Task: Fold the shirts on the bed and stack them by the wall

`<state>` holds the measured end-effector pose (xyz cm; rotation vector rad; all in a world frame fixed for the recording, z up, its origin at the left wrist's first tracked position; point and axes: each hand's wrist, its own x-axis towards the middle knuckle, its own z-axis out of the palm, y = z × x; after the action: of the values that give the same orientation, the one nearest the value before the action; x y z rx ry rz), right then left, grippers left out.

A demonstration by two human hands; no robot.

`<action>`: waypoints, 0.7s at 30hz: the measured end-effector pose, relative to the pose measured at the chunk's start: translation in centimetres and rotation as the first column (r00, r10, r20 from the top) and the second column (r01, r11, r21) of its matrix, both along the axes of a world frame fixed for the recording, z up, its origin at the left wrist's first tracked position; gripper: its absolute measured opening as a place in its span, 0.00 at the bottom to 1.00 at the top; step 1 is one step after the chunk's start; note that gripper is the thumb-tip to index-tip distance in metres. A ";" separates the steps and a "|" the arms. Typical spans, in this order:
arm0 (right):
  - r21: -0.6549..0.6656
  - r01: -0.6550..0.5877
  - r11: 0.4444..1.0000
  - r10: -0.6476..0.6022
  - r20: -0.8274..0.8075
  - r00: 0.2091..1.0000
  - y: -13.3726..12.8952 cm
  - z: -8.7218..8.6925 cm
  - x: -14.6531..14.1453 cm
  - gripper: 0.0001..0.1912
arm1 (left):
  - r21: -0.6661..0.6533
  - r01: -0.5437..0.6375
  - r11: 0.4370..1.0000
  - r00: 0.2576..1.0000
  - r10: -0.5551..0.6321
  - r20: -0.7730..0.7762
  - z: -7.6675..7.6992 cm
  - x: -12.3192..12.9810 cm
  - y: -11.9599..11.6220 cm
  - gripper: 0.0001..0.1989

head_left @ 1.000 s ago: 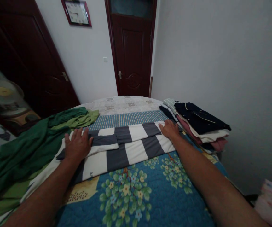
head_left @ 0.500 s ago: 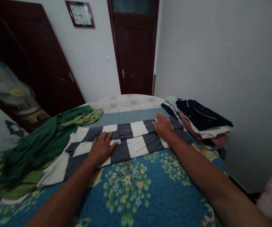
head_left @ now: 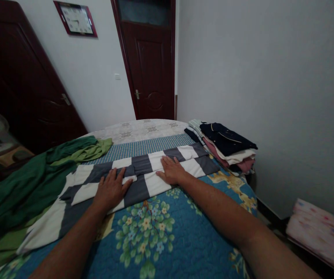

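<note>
The left hand (head_left: 110, 192) and right hand (head_left: 172, 171), both spread, rest on a folded grey-and-white striped fabric garment (head_left: 142, 166), whose layers could wrinkle should either drag sideways.

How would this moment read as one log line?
left hand: on striped garment | right hand: on same garment | folded stack: right side | green cloth: left side

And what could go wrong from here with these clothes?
The left hand and right hand both lie on the striped garment; sliding them might shift or crease its layers. Its left part lies close beside the dark green cloth, so one could drag the other. The folded pile near its right end has uneven edges and might slump if bumped.
</note>
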<state>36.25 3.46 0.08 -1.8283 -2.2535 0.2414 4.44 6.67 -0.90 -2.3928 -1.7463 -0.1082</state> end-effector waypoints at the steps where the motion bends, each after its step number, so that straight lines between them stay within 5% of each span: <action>1: -0.005 0.031 0.999 -0.031 0.012 0.999 -0.1 -0.1 0.9 0.46 | 0.002 0.002 1.000 1.000 -0.002 0.005 0.0 0.0 0.0 0.38; 7: -0.027 0.275 0.961 -0.271 0.089 0.958 -0.6 -0.4 7.0 0.47 | 0.000 -0.010 1.000 0.999 0.009 0.042 -0.1 -0.1 0.0 0.39; 14: 0.057 0.526 0.849 -0.528 0.121 0.840 -1.4 -1.6 13.0 0.43 | -0.072 -0.119 0.990 0.980 0.129 0.150 0.5 0.2 -1.3 0.44; 21: 0.156 0.620 0.769 -0.638 0.128 0.759 0.1 -3.7 15.8 0.45 | -0.146 -0.373 0.916 0.902 0.395 0.174 1.4 -3.8 -1.7 0.47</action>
<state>52.03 3.59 -3.63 -2.4930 -1.5501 -0.1644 0.63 5.02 0.54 -2.1121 -2.3419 -0.2109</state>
